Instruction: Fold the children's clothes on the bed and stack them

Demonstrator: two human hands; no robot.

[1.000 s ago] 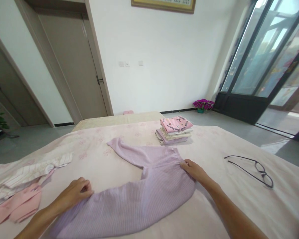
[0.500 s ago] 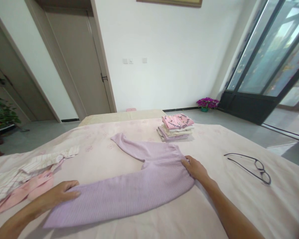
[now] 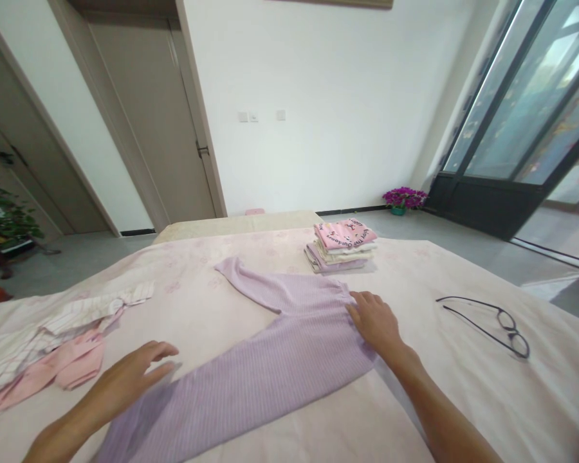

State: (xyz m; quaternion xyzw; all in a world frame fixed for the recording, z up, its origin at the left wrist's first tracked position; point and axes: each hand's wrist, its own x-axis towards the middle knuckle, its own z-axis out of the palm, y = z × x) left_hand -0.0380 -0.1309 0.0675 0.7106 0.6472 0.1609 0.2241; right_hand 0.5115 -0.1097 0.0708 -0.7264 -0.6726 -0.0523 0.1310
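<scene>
Lilac ribbed trousers lie spread on the bed, one leg toward the near left and the other folded away toward the far left. My left hand hovers over the near leg, thumb and fingers apart, holding nothing. At the gathered waistband on the right, my right hand rests on the fabric with its fingers laid over the edge. The near leg's hem runs toward the bottom edge of the view, partly behind my left forearm.
A folded clothes stack, pink on top, stands beyond the waistband. Eyeglasses lie at the right. Loose striped cloth and a pink garment lie at the left on the pale bedsheet.
My left hand has let go of the near leg and lifted, moving slightly right. That leg's end has shifted toward me. My right hand has moved slightly forward along the waistband, its fingers flatter.
</scene>
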